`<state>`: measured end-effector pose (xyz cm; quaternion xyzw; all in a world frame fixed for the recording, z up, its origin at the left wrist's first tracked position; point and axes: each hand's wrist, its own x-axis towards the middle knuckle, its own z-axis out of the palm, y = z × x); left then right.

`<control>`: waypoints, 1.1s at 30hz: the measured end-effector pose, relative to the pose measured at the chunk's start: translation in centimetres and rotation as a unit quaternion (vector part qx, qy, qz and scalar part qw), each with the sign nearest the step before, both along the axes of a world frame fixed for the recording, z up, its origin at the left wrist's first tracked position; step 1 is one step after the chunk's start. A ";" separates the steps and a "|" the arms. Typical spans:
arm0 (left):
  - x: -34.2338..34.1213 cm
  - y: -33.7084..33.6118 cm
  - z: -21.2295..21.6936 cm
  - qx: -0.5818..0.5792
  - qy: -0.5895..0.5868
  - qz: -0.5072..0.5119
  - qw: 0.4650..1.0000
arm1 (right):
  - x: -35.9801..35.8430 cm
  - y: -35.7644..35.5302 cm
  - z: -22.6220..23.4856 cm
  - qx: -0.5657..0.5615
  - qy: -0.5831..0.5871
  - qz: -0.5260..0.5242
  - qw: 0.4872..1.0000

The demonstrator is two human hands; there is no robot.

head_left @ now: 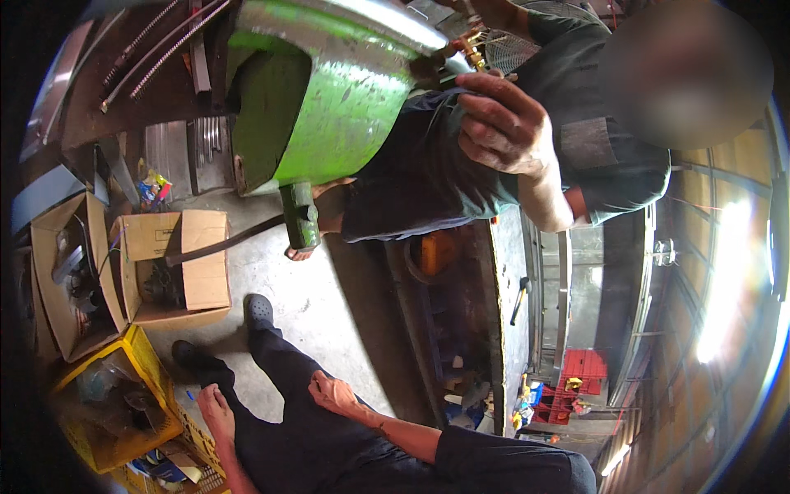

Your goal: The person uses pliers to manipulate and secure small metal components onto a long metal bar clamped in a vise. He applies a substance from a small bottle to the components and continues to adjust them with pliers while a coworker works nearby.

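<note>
Across the grey concrete floor (325,337), I'm watching a seated-looking person whose bare hands are idling. The left hand (216,414) is hovering over or resting by the left knee, its grip curling loosely; I'm not making out anything inside it. The right hand (332,393) is lying on the thigh of the dark cloth trousers (317,453), its grip half relaxed, fingers bending, apparently holding nothing.

The work is centring on the large, curved green metal housing (350,107), which is standing well ahead of both hands. Beside its far upper end, a small brass-coloured metal fitting (473,51) is showing, and a co-worker's hand (506,123) is working just below it; what those fingers are pinching, I'm not able to tell.

To my eye, the step in hand is the co-worker's adjusting, with the seated person waiting. Joining in would be calling for lifting the right hand, opening its grip and reaching forward, staying clear of the co-worker's fingers.
</note>
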<state>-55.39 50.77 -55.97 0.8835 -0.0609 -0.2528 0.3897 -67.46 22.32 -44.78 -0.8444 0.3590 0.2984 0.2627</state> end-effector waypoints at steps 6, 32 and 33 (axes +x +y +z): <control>5.6 -3.4 6.6 -0.042 -0.081 0.030 0.995 | 0.4 -1.1 -0.1 0.035 -0.006 -0.038 0.999; 51.4 -5.8 44.7 0.053 -0.392 0.056 0.917 | 7.3 -1.9 6.9 0.036 -0.149 0.069 0.986; 51.4 -5.9 44.7 0.068 -0.388 0.053 0.917 | 7.0 -2.0 6.7 0.029 -0.152 0.068 0.986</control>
